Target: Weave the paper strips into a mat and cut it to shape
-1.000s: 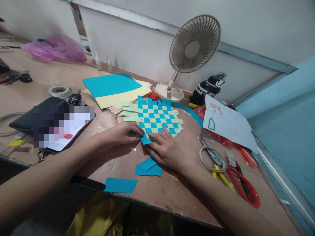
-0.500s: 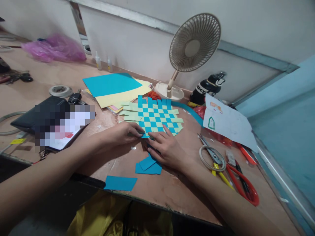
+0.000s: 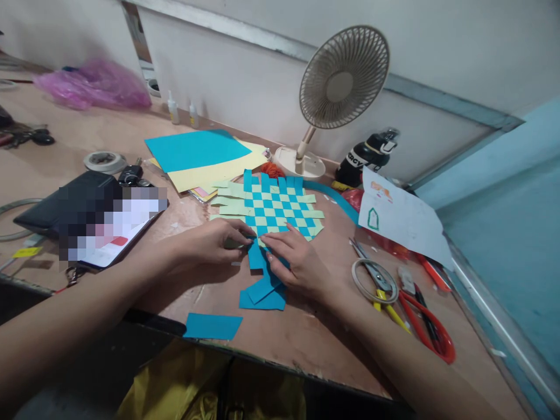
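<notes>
A woven paper mat [image 3: 280,205] of blue and pale yellow-green strips lies flat on the table, with loose strip ends on its left and far sides. At its near left corner my left hand [image 3: 221,240] has its fingertips and thumb closed on a blue paper strip [image 3: 256,256], which hangs down toward me. My right hand [image 3: 297,256] is open, its fingers apart and resting on the mat's near edge. Under and beside its thumb more blue paper shows, partly hidden. Cut blue pieces [image 3: 269,299] lie just below the hands, and another blue piece [image 3: 213,326] is at the table's front edge.
To the right are scissors [image 3: 426,329], pliers [image 3: 380,280], a tape ring [image 3: 356,280] and a drawing [image 3: 405,219]. A fan [image 3: 343,84] and a bottle [image 3: 365,154] stand behind. At left lie a phone [image 3: 125,230], a black case [image 3: 70,201] and paper sheets [image 3: 196,151].
The blue strip at the mat's near edge now extends down toward me, where it was folded up under my fingers before. My right fingers have shifted slightly; my left hand stays at the corner.
</notes>
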